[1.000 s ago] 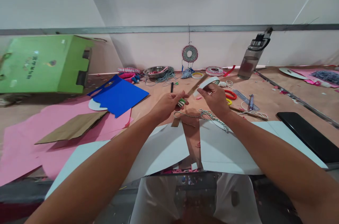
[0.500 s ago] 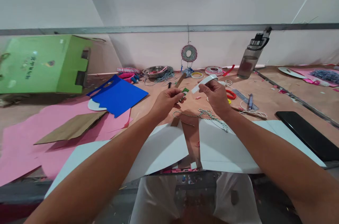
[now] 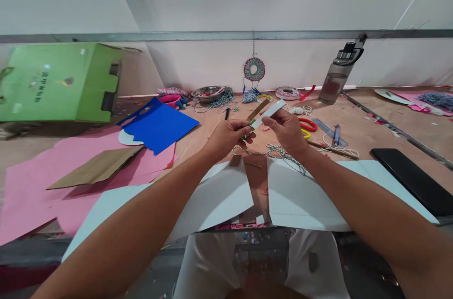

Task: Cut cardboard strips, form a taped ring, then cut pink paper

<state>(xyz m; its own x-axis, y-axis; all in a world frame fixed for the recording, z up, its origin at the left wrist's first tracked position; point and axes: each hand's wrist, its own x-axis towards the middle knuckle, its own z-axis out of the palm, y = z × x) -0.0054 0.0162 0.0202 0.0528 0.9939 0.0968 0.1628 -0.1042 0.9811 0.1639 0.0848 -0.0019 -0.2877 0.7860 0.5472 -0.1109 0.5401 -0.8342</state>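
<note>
A white strip (image 3: 268,114) is pinched at its near end by both hands above the table's (image 3: 357,136) middle, slanting up and away to the right. The left hand (image 3: 226,136) also grips a small green piece (image 3: 251,123) and a brown strip (image 3: 258,109); the right hand (image 3: 287,129) closes on the white strip. Twisted cord (image 3: 276,151) lies just below them, white sheets (image 3: 300,200) nearer. Farther off stand a bottle (image 3: 336,79) and a green box (image 3: 60,82).

I see bare tabletop (image 3: 215,122) just ahead of my left hand (image 3: 226,136), open up to the steel bowl (image 3: 208,94). Right of my right hand (image 3: 286,130), red ring (image 3: 308,125), pen (image 3: 336,135) and cord (image 3: 339,150) crowd the way. Twisted string (image 3: 269,152) lies underneath both.
</note>
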